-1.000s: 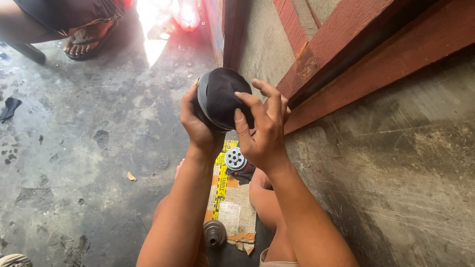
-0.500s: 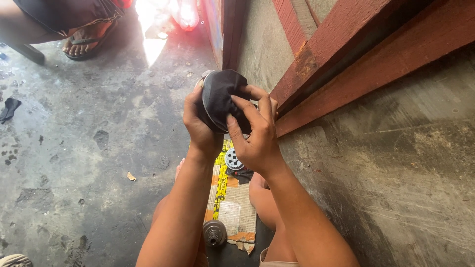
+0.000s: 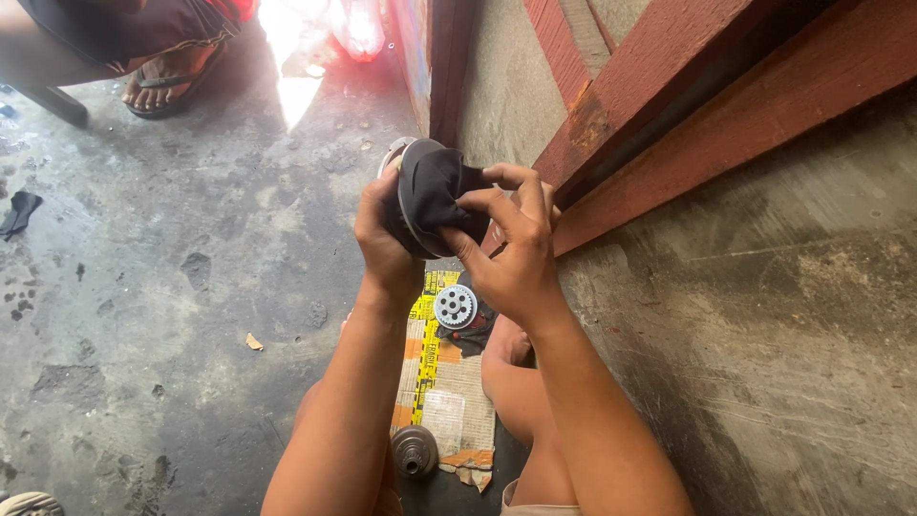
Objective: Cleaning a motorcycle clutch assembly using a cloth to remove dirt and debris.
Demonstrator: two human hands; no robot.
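Stained concrete floor (image 3: 143, 287), red wooden beams (image 3: 726, 105), sunlight beyond.

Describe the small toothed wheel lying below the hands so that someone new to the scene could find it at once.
Start at the flattened cardboard on the concrete floor between the person's forearms. At its upper end lies the toothed wheel: pale, silvery, ringed with holes. The other round part, at the lower end, is darker and plain.

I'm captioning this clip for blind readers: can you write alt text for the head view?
Two bare hands hold a round metal disc up over a stained concrete floor: the left hand grips it while the right hand presses a dark cloth on its face. Below, a toothed metal wheel and a small hub lie on flattened cardboard, beside a red-brown wooden frame.
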